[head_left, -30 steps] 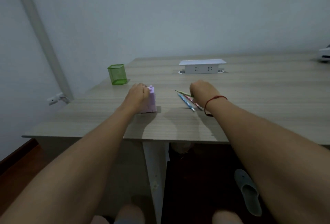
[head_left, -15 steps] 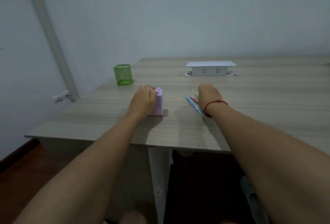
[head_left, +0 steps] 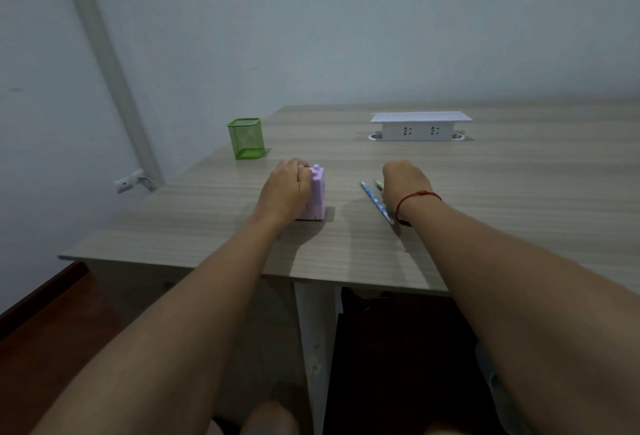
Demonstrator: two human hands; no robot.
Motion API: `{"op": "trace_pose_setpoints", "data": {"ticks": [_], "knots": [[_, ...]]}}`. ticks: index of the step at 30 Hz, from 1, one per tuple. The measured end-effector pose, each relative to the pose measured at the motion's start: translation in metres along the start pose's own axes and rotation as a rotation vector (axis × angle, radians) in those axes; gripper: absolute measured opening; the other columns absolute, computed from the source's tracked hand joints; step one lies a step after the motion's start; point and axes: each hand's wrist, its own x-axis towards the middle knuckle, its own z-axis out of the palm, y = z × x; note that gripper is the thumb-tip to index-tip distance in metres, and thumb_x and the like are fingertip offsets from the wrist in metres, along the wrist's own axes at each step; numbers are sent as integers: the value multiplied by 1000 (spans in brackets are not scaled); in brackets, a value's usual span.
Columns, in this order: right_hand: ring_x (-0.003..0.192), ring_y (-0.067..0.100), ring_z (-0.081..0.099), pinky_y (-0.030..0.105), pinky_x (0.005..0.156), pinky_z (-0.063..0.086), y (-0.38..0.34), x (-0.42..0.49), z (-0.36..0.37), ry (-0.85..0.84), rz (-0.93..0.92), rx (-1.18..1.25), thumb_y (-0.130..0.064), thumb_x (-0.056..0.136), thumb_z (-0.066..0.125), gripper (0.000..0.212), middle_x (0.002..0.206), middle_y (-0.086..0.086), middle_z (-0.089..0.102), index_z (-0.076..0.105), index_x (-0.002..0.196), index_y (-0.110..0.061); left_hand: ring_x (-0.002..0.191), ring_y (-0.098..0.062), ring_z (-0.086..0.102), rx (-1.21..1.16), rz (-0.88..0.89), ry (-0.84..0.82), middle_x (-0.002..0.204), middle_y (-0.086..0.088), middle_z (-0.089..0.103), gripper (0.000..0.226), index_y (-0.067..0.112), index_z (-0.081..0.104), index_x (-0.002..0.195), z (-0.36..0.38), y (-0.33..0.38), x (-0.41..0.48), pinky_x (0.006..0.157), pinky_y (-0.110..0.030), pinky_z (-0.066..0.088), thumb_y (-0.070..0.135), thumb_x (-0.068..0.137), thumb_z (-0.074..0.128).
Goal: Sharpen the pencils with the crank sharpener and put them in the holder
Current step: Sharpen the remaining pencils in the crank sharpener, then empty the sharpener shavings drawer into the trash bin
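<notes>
A small lilac crank sharpener stands on the wooden table. My left hand is wrapped around its left side and top. To the right, a blue patterned pencil lies flat, with a green-tipped pencil beside it, partly under my right hand. That hand is curled over the pencils, its fingers hidden; I cannot tell whether it grips one. A red string is tied round the right wrist. The green mesh holder stands behind the sharpener, at the table's left edge, with nothing showing above its rim.
A white pop-up socket block rises from the table behind the pencils. The table's front edge is close to my elbows. A wall socket and a slanted pipe are at the left.
My right hand has slid further over the pencils and hides more of them. The left hand stays on the sharpener. The view has shifted a little.
</notes>
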Motion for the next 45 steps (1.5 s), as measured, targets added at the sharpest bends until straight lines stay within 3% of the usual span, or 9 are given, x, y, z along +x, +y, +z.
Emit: {"op": "trace_pose_setpoints", "data": {"ticks": [4, 9, 14, 21, 26, 32, 36, 41, 45], "knots": [[112, 35, 59, 38, 88, 48, -11, -1, -9, 46, -36, -14, -11, 96, 52, 26, 123, 18, 59, 59, 119, -3, 95, -25, 52, 11, -1, -11, 109, -17, 61, 37, 5, 62, 104, 0, 0, 1, 75, -28, 34, 22, 95, 30], [114, 35, 58, 37, 92, 48, -23, -2, -16, 36, -60, 78, -11, 93, 54, 28, 125, 17, 58, 58, 120, -4, 102, -28, 54, 22, -1, -40, 113, -17, 61, 33, 4, 61, 109, -2, 1, 3, 79, -30, 37, 16, 97, 33], [113, 27, 59, 32, 96, 48, -38, -5, -8, -159, -125, 327, -11, 83, 64, 38, 124, 11, 61, 61, 121, -9, 107, -26, 53, 46, -7, -110, 117, -14, 62, 37, 8, 62, 111, -4, -3, 10, 87, -34, 41, 20, 97, 30], [120, 24, 53, 36, 99, 48, -52, -18, 4, -349, -129, 443, -22, 78, 75, 70, 134, 8, 53, 43, 139, -11, 108, -27, 51, 21, 44, -88, 113, -16, 58, 33, 9, 59, 110, -16, 4, -1, 89, -32, 36, 23, 100, 31], [101, 23, 55, 28, 79, 44, -63, -24, 4, -307, -136, 553, -23, 79, 75, 54, 123, 9, 58, 52, 126, -9, 107, -27, 54, 47, 25, -67, 117, -16, 60, 33, 5, 58, 116, -22, 1, -9, 87, -31, 40, 20, 99, 34], [109, 24, 58, 32, 91, 48, -73, -22, 12, -295, -103, 626, -23, 80, 74, 50, 121, 9, 61, 55, 123, -9, 102, -18, 53, 38, 14, -55, 120, -12, 61, 35, 9, 56, 123, -24, 2, -14, 83, -29, 43, 25, 98, 36], [103, 23, 58, 31, 86, 47, -73, -20, 13, -299, -90, 652, -25, 79, 76, 50, 114, 6, 62, 56, 121, -8, 100, -16, 52, 36, -1, -45, 122, -12, 60, 37, 10, 55, 126, -24, 5, -16, 79, -28, 43, 24, 99, 35], [81, 20, 58, 30, 68, 49, -56, -15, 4, -371, -41, 610, -25, 79, 77, 38, 96, 4, 60, 57, 108, -12, 98, -19, 53, 30, -23, -49, 121, -11, 60, 39, 11, 55, 126, -25, 8, -18, 76, -34, 51, 25, 98, 32], [90, 23, 66, 39, 84, 58, -41, -15, -2, -379, 3, 619, -22, 77, 79, 57, 114, 8, 60, 51, 125, -9, 95, -20, 53, 28, -38, -64, 119, -11, 59, 39, 11, 55, 126, -25, 8, -17, 77, -37, 52, 25, 98, 31]]}}
